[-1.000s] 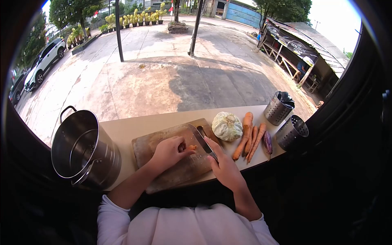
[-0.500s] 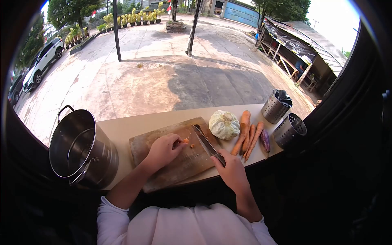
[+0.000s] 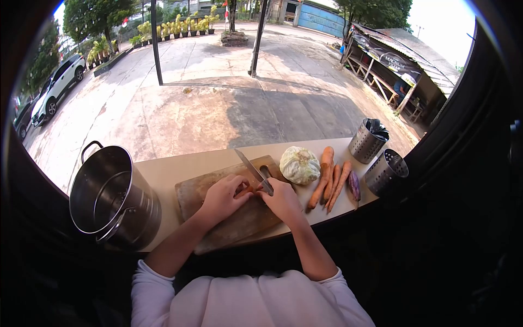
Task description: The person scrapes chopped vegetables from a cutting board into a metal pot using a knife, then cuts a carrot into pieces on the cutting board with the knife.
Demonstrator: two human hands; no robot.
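Observation:
My left hand (image 3: 224, 194) is curled over the wooden cutting board (image 3: 234, 231), closed on a small orange carrot piece (image 3: 249, 191) that its fingers mostly hide. Gripped in my right hand (image 3: 283, 201) is a kitchen knife (image 3: 249, 165), its blade slanting up and to the left, clear of the carrot piece. The right fingertips are close to the left ones, at the carrot piece. Beside the board's right edge sits a pale cabbage (image 3: 299, 165). Several whole carrots (image 3: 327, 182) lie to the right of it, then a purple elongated vegetable (image 3: 353, 188).
A deep steel pot (image 3: 144, 215) with handles stands left of the board on the pale counter (image 3: 158, 166). Two perforated steel holders (image 3: 364, 146) with dark utensils stand at the right end. Beyond the counter are paving, posts, a parked car (image 3: 61, 84) and a stall.
My right hand has moved left and up to meet my left hand, with the knife turned so its blade points further left. The left hand has stayed nearly in place.

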